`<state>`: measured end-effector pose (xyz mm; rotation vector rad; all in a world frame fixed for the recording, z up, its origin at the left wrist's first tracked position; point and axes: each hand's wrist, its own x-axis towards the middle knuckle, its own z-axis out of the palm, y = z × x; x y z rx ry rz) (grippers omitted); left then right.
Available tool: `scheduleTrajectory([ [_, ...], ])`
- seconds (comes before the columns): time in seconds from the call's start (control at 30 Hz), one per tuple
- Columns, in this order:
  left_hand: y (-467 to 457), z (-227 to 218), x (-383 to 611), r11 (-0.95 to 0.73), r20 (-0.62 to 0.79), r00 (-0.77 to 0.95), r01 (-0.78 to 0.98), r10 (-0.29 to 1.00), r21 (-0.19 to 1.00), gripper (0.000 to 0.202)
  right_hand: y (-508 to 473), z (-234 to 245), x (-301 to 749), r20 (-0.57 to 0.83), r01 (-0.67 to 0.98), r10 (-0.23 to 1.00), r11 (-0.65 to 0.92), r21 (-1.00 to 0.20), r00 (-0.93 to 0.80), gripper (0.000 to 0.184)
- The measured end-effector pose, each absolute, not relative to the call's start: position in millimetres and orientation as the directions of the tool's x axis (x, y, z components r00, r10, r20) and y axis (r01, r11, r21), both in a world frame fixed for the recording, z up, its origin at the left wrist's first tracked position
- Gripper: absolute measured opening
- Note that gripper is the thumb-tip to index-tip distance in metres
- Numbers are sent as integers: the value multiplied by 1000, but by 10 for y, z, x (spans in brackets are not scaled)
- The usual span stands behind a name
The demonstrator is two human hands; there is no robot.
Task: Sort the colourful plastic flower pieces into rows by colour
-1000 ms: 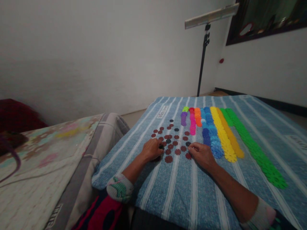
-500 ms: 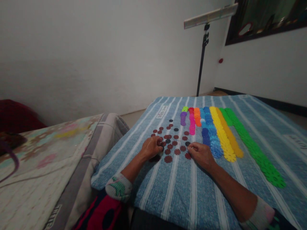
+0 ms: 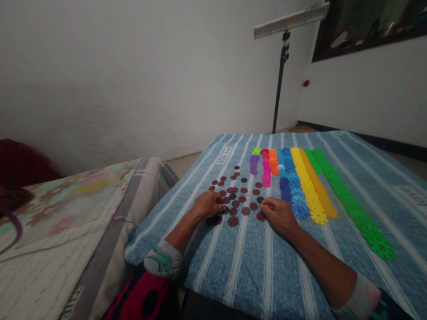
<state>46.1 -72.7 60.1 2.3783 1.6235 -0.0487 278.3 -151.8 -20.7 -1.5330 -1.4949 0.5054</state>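
Many small notched plastic snowflake discs lie loose on a blue striped cloth (image 3: 247,266), mostly brown discs (image 3: 233,221) with several black discs (image 3: 232,196) among them. My left hand (image 3: 207,206) is closed at the left of this scatter, its thumb and forefinger at the edge of a black snowflake disc (image 3: 226,210). More dark discs lie partly hidden beneath that hand. On the right side, my right hand (image 3: 279,214) pinches the edge of another black snowflake disc (image 3: 259,200). A reddish-brown disc (image 3: 260,217) lies just below its fingertips.
Overlapping discs form colour rows to the right: purple (image 3: 254,165), pink (image 3: 266,171), orange (image 3: 274,161), blue (image 3: 295,189), yellow (image 3: 308,184) and green (image 3: 356,211). A bed-like surface (image 3: 83,226) stands left. Behind the cloth rises a black stand (image 3: 279,84).
My left fingers have drawn back slightly to the left, so the black disc beside them shows more. My right hand stays at its black disc. The view has shifted a little.
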Motion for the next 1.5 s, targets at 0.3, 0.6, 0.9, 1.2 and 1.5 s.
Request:
scheduleTrajectory([
  [0.3, -768, 560, 471, -381, -200, 424, 898, 884, 219, 10, -1526, -184, 2788, 304, 575, 937, 156, -803, 171, 27],
  [0.6, -718, 474, 436, -408, -160, 472, 856, 867, 316, 7, -1528, -186, 2792, 294, 581, 940, 144, -801, 173, 27],
  [0.9, -775, 486, 467, -454, -90, 488, 854, 868, 256, 5, -1523, -212, 2796, 302, 572, 938, 156, -805, 168, 27],
  [1.2, -720, 404, 431, -377, -152, 500, 790, 852, 483, 11, -1522, -215, 2792, 283, 552, 945, 148, -820, 166, 28],
  [1.5, -538, 275, 465, -215, -73, 437, 574, 897, 790, 13, -1523, -210, 2785, 276, 558, 944, 134, -819, 180, 28],
])
